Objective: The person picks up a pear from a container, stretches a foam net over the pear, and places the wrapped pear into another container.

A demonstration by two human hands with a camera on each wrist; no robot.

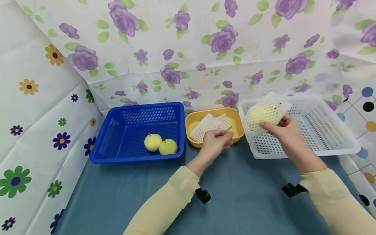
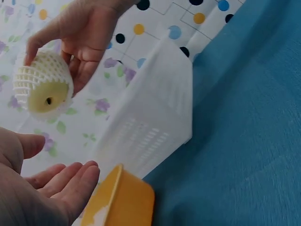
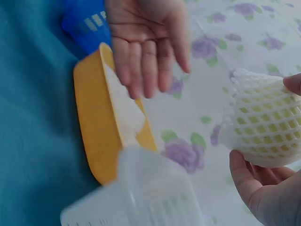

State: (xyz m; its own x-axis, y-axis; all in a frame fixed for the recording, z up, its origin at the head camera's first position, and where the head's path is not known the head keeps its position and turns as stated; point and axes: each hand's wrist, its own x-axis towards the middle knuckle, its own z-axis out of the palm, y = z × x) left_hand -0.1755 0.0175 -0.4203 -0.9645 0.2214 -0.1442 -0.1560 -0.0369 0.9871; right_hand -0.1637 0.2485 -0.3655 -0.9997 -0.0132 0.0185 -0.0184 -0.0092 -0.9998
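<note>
My right hand [image 1: 289, 133] holds a pale yellow pear [image 1: 262, 112] in a white foam net sleeve [image 1: 280, 104], above the left end of the white basket [image 1: 329, 152]. In the left wrist view, one end of the pear [image 2: 44, 96] shows bare at the net's opening. My left hand [image 1: 215, 143] hovers over the front of the yellow bin [image 1: 240, 129] and holds nothing, its fingers relaxed and slightly bent. Flat white foam nets [image 1: 204, 126] lie inside that bin.
Left of the yellow bin stands a blue basket [image 1: 132, 116]. Two yellow-green pears, one [image 1: 152, 142] touching the other [image 1: 168, 147], sit at its front right. All the containers stand on a blue-green cloth [image 1: 235, 202], with flowered sheets [image 1: 202, 65] hanging behind.
</note>
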